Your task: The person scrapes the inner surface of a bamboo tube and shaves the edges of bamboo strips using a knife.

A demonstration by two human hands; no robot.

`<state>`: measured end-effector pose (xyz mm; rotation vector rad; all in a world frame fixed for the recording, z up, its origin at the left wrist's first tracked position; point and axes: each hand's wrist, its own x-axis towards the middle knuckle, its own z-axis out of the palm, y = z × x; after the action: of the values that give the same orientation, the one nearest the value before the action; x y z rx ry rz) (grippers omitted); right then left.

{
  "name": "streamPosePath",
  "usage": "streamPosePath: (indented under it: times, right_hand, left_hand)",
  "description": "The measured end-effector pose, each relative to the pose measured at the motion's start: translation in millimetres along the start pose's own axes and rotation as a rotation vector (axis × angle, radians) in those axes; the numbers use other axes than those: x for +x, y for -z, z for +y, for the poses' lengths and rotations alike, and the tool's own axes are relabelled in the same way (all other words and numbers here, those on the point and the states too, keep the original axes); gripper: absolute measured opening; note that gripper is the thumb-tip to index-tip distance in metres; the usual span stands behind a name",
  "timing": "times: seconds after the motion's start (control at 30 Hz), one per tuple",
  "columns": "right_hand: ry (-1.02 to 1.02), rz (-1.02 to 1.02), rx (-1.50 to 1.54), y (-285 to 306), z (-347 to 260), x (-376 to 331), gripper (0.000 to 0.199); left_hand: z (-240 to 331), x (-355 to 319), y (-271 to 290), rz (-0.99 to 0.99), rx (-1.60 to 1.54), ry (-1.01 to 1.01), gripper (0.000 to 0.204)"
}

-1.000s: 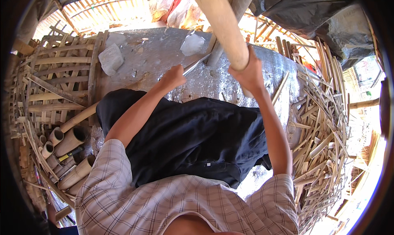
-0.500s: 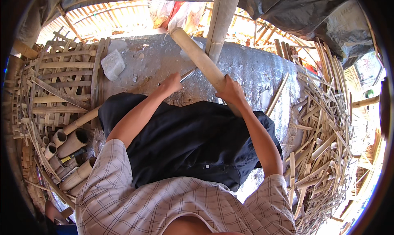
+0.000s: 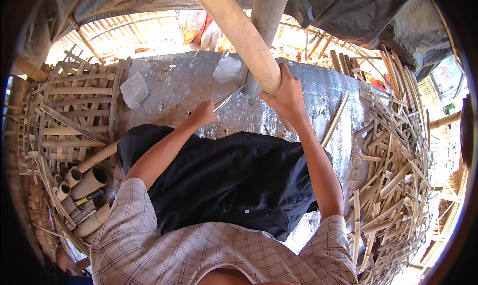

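My right hand (image 3: 287,99) is closed around a thick, pale bamboo pole (image 3: 239,33), which tilts up and away to the left past the top of the picture. A short part of the pole shows below this hand. In my left hand (image 3: 202,113), fingers wrapped round its handle, is a knife (image 3: 229,98) with a narrow metal blade. The handle itself is hidden by the fingers. Its blade points up and right, toward the foot of an upright post (image 3: 269,21), apart from the bamboo pole.
A silvery sheet (image 3: 174,80) covers the floor before me, with a pale stone block (image 3: 134,90) on it. On the left are a woven bamboo basket (image 3: 82,90) and several cut bamboo tubes (image 3: 92,182). Bamboo strips (image 3: 393,180) are heaped at the right. Dark plastic sheeting (image 3: 358,16) hangs above.
The bamboo pole has risen, its far end now beyond the top edge. My right hand has moved up and slightly right with it. My left hand and the knife have shifted a little down and left.
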<state>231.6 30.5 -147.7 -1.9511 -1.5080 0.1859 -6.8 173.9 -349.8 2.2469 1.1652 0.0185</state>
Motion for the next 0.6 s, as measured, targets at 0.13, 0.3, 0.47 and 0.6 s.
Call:
streamPosePath:
  times: [0.13,0.3,0.47,0.6]
  right_hand:
    - [-0.034,-0.016,-0.015,-14,11,-12,0.058]
    - [-0.12,-0.102,-0.054,-43,39,-39,0.059]
    - [-0.173,-0.12,-0.057,-45,46,-54,0.06]
    - [-0.155,-0.06,-0.017,-31,39,-42,0.059]
  left_hand:
    - [-5,-1,-1,0.034,-0.009,-0.063,0.038]
    - [-15,1,-7,0.073,-0.085,-0.126,0.036]
    - [-8,-5,-5,0.078,-0.056,-0.104,0.032]
    - [-13,-2,-14,0.161,-0.067,-0.194,0.03]
